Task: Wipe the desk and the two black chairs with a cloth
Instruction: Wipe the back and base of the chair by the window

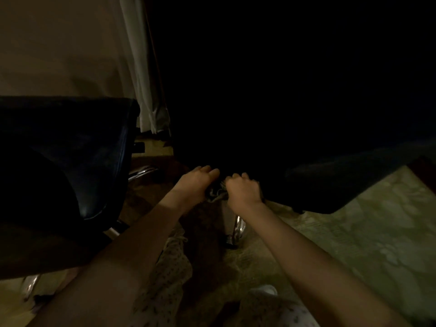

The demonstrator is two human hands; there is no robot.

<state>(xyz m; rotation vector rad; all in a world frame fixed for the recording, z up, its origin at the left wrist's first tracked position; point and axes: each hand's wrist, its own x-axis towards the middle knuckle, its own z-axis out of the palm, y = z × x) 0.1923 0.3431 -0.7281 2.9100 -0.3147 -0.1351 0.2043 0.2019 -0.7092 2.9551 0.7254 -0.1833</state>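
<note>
Clutching cloth [215, 196], left hand [194, 184], right hand [243, 192] together, near black chair [70, 149].

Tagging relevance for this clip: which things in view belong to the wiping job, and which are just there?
Job: cloth, gripped by left hand and right hand; left chair; right chair, barely visible in the dark.
Just there: curtain; carpet; wall.
</note>
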